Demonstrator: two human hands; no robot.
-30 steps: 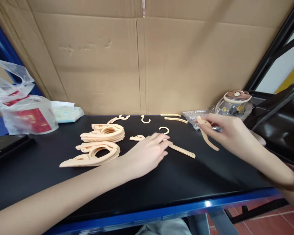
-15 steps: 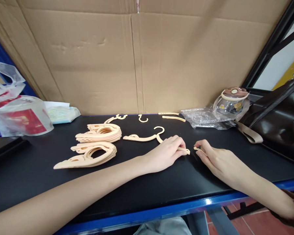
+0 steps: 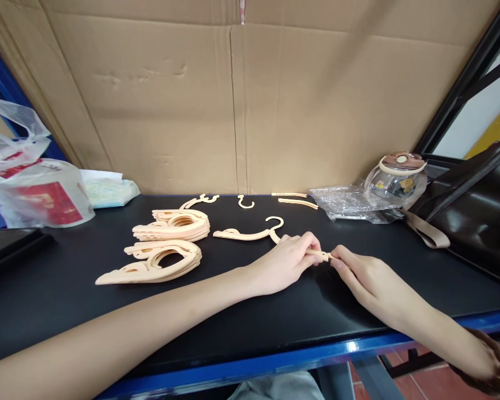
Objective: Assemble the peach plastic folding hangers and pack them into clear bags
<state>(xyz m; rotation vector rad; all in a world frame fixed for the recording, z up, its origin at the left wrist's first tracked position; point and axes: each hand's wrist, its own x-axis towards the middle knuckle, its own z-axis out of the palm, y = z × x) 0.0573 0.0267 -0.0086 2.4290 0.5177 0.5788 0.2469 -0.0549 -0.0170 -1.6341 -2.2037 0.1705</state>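
Observation:
My left hand [image 3: 289,260] is closed around one arm of a beige plastic hanger [image 3: 246,235], whose hook and other arm lie in view on the black table. The tip of the gripped arm pokes out past my fingertips. My right hand [image 3: 369,278] pinches a slim beige hanger piece [image 3: 329,256] that meets this tip; most of the piece is hidden by my fingers. Left of my hands lie two stacks of folded beige hangers, a back stack [image 3: 173,226] and a front stack [image 3: 162,261].
Along the back lie a loose hook [image 3: 245,203], jointed hanger parts [image 3: 195,201] and straight strips [image 3: 298,203]. Clear plastic wrap [image 3: 341,203], a transparent bottle [image 3: 395,180] and a dark bag [image 3: 475,211] stand right. A bagged roll [image 3: 45,194] and black device [image 3: 12,250] are left.
My right hand has moved left, bringing its piece against the tip of the hanger arm in my left hand. The gap between them has closed. The view has shifted slightly.

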